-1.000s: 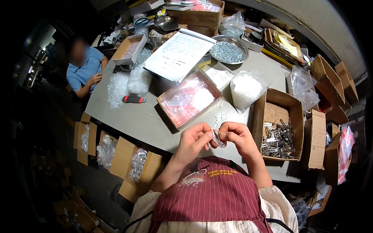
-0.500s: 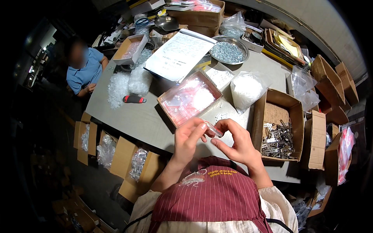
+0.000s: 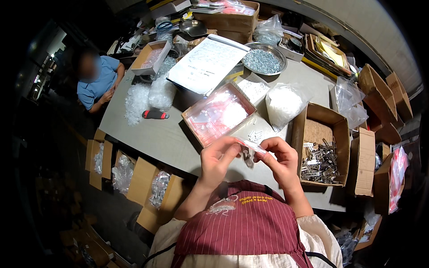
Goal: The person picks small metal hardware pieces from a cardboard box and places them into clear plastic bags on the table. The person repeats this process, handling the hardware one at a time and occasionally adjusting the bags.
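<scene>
Between my hands, above the table's near edge, is a small clear zip bag with a reddish edge along its top. Something small shows dimly in its lower part; I cannot make out what. My left hand pinches one top corner between thumb and fingers. At the opposite corner, my right hand grips the bag's edge the same way. Just beyond them sits a shallow cardboard box of flat red-edged bags and small white pieces. Several small pale pieces lie on the table beside it.
At right, a cardboard box holds metal clips. A bag of white parts, a bowl of small metal parts, a written pad and a red-black tool lie beyond. A person in blue is at far left.
My hands have moved slightly apart, and the bag between them now hangs spread out below its top edge. The person at left has raised their hands a little.
</scene>
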`<state>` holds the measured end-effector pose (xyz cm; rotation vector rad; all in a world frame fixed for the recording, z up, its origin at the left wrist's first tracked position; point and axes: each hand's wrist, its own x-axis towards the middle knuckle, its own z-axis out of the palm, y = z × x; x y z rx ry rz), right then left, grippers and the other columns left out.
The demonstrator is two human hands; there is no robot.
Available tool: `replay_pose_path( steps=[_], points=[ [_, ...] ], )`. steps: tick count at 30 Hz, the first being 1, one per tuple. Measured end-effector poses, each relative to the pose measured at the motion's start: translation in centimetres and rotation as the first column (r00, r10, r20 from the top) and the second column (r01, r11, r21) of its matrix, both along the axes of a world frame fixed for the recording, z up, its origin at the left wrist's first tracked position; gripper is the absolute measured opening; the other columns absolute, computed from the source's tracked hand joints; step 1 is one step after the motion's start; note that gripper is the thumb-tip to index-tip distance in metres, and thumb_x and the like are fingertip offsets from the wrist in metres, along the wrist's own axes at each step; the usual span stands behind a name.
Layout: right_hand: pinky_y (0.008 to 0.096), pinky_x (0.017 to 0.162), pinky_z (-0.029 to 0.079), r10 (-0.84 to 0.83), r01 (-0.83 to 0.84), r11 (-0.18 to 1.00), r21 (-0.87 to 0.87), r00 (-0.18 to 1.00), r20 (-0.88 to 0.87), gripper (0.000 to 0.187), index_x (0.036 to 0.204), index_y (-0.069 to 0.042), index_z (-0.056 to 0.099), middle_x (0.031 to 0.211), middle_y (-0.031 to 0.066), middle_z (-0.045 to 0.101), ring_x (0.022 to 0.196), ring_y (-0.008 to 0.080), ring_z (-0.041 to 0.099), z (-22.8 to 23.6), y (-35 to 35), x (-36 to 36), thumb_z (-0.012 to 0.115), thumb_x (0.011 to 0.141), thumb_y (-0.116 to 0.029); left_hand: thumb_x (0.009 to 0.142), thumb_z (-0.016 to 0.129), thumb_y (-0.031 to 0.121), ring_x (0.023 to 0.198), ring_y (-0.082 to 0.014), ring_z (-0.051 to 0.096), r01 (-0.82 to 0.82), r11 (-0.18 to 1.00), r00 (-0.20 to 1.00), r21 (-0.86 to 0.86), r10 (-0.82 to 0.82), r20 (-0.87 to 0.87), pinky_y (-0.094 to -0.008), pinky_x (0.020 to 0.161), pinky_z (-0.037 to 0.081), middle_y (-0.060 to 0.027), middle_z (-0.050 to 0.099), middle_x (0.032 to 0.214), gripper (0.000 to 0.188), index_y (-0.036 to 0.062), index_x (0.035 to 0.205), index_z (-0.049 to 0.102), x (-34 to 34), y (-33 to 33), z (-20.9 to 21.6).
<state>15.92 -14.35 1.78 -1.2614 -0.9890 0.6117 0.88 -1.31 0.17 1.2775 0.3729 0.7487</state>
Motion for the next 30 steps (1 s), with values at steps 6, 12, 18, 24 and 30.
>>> replay_pose_path(
  steps=[6,12,18,24,30],
  points=[
    [0.0253,0.077,0.05,0.049,-0.072,0.996,-0.047,0.921,-0.386,0.01,0.099,0.002,0.065,0.093,0.0042,0.066,0.085,0.0104,0.064,0.0,-0.1,0.0,0.069,0.092,-0.003,0.098,0.061,0.007,0.08,-0.011,0.064,0.026,0.999,0.999,-0.032,-0.027,-0.025,-0.0247,0.064,0.049,-0.009,0.07,0.094,0.017,-0.0032,0.11,0.063,0.1,-0.5,0.9],
    [0.0266,0.078,0.05,0.061,-0.078,0.991,-0.106,0.987,-0.151,0.013,0.099,0.002,0.064,0.091,0.0036,0.066,0.086,0.0098,0.062,-0.7,0.3,0.3,0.069,0.093,-0.008,0.1,0.06,0.012,0.072,-0.0077,0.063,-0.011,1.0,0.998,-0.006,0.011,-0.057,-0.0212,0.06,0.047,-0.0045,0.068,0.085,0.015,0.0012,0.111,0.061,-0.2,-0.4,1.3],
    [0.0252,0.074,0.049,0.089,-0.125,0.983,-0.135,0.966,-0.244,0.012,0.099,0.001,0.064,0.091,0.0032,0.066,0.083,0.0089,0.062,-0.6,0.1,0.0,0.066,0.096,-0.01,0.1,0.058,0.011,0.067,-0.0112,0.06,0.043,0.998,0.991,-0.049,-0.049,-0.122,-0.0243,0.062,0.046,-0.0071,0.064,0.08,0.012,-0.0007,0.104,0.058,0.0,-0.8,2.2],
    [0.0267,0.068,0.052,0.052,-0.076,0.995,-0.071,0.953,-0.297,0.012,0.099,0.004,0.062,0.086,0.0043,0.065,0.073,0.0115,0.065,-0.7,0.7,0.3,0.063,0.098,-0.008,0.099,0.058,0.01,0.076,-0.0121,0.063,0.071,0.996,0.982,-0.051,-0.078,-0.171,-0.0267,0.071,0.05,-0.0057,0.065,0.081,0.014,-0.0005,0.108,0.059,0.2,0.0,-0.4],
    [0.0347,0.077,0.054,0.242,-0.059,0.903,-0.426,0.889,0.388,0.028,0.109,-0.001,0.061,0.099,0.0139,0.063,0.083,0.0206,0.067,-6.2,-0.7,3.0,0.072,0.084,-0.001,0.08,0.063,0.001,0.09,-0.0252,0.067,0.334,0.768,0.823,0.547,0.045,-0.566,-0.0399,0.084,0.054,-0.0122,0.064,0.104,0.033,0.0032,0.113,0.063,-4.5,1.9,-9.8]
  ],
)
